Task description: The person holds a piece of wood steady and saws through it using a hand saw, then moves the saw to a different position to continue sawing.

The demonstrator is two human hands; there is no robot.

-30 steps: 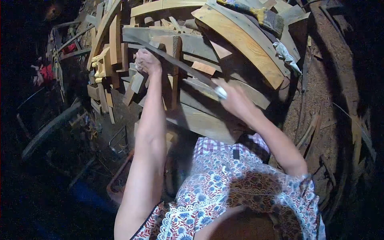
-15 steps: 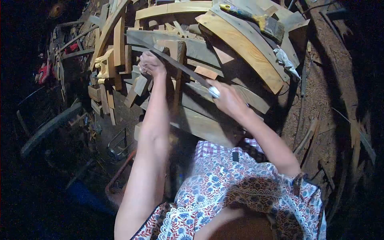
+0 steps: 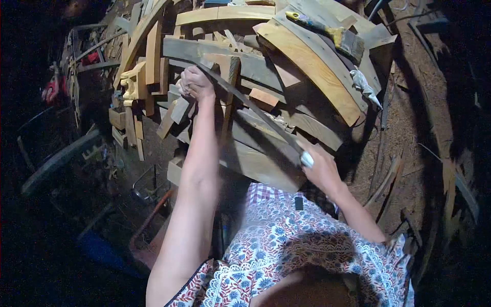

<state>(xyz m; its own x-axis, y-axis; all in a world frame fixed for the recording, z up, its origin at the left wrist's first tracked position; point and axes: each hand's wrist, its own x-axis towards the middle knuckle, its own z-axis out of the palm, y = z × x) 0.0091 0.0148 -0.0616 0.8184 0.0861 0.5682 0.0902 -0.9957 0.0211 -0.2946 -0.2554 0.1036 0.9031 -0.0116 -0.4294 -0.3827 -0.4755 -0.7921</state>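
Note:
My right hand (image 3: pixel 322 171) is wrapped round the white handle of a long, narrow, dark saw-like blade (image 3: pixel 250 105); its teeth are too small to make out. The blade slants up and left across the wood, its far end close to my left knuckles. My left hand (image 3: pixel 197 83) is closed at the top of a piece of wood (image 3: pixel 227 84), beside the blade. The fingers hide most of what they grip. Just below the left hand, a short wood block (image 3: pixel 179 110) sticks out from the pile.
Curved planks (image 3: pixel 312 66) and offcuts are heaped around the work. A paintbrush (image 3: pixel 332 38) with a yellow handle lies on the upper-right boards, near a crumpled white tube (image 3: pixel 364 87). A wide board (image 3: pixel 261 166) lies close to my body. Sawdust and scraps cover the ground (image 3: pixel 404 128).
My right hand has drawn the saw-like blade down and right, towards my body. Its far end now lies nearer my left hand, which stays in almost the same place.

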